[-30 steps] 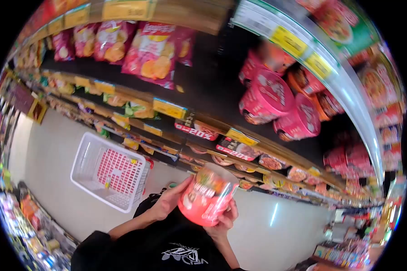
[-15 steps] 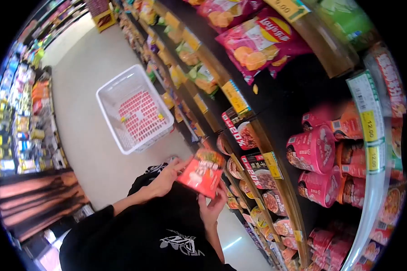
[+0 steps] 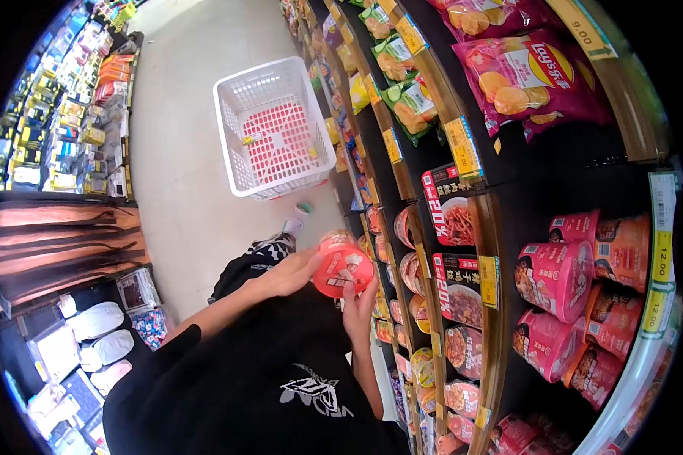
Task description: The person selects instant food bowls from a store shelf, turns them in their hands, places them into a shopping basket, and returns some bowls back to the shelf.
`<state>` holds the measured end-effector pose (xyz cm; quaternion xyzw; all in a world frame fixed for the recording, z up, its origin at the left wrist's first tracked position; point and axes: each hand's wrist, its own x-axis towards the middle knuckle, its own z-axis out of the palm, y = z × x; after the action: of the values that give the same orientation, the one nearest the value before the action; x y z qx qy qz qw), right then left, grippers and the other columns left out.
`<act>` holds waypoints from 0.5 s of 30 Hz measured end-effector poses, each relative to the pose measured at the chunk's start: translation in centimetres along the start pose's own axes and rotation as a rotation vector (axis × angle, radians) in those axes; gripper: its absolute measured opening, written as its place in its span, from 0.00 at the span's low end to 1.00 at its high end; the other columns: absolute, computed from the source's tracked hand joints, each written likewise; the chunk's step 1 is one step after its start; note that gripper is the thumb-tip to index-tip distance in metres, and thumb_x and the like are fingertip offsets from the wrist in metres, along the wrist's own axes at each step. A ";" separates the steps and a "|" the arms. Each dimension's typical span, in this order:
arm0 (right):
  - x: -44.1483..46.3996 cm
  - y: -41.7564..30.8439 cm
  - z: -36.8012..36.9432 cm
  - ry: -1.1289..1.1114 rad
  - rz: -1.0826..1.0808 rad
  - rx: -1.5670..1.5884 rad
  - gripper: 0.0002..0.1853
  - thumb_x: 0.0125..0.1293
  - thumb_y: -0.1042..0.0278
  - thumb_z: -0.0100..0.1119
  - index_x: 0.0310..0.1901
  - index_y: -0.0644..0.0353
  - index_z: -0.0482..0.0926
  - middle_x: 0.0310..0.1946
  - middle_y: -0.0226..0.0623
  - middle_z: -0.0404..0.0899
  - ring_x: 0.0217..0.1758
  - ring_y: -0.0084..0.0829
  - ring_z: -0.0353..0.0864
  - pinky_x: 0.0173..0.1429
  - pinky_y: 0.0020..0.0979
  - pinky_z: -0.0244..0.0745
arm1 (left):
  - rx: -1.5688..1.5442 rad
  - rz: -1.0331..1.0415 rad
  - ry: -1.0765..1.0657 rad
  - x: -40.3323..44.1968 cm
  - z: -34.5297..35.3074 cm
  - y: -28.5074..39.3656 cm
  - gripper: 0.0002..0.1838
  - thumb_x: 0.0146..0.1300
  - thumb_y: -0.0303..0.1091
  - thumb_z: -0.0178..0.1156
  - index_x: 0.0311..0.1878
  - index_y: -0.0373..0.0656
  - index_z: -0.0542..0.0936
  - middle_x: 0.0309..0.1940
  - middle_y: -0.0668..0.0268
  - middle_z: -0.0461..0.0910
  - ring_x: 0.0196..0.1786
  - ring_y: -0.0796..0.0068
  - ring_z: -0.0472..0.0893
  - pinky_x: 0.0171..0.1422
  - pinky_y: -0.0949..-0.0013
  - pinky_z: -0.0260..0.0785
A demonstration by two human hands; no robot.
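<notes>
In front of my black shirt I hold a red instant-food tub [image 3: 340, 267] with both hands. Its round lid, printed with a small white figure, faces up toward me. My left hand [image 3: 294, 273] has its fingers along the tub's left side, some of them hidden. My right hand [image 3: 358, 307] grips the lower right edge, thumb on the lid. Close to the right are shelves with bowls and boxed meals, including a black and red box [image 3: 449, 208] marked 20%.
A white plastic basket [image 3: 231, 125] with red showing through its bottom stands on the aisle floor [image 3: 178, 114]. Chip bags [image 3: 527, 76] and pink tubs [image 3: 554, 277] fill the right shelves, edged by price strips [image 3: 660, 243]. Packaged goods hang at left [image 3: 72, 114].
The tub has been turned in my hands, so its round lid now faces me instead of its printed side. My view has shifted, placing the basket and shelves farther right.
</notes>
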<state>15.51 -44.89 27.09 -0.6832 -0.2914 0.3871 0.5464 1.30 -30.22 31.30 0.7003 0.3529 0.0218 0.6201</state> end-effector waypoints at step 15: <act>17.9 1.6 10.0 0.000 0.095 -0.107 0.22 0.77 0.70 0.43 0.70 0.66 0.62 0.65 0.43 0.69 0.64 0.32 0.72 0.70 0.32 0.63 | 0.097 0.031 0.121 9.3 -12.9 -6.5 0.47 0.70 0.59 0.50 0.77 0.34 0.45 0.59 0.31 0.68 0.59 0.34 0.73 0.67 0.51 0.65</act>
<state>16.49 -25.33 20.76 -0.7246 -0.2786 0.3965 0.4901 -0.85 -14.47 24.74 0.7322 0.3794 0.0565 0.5628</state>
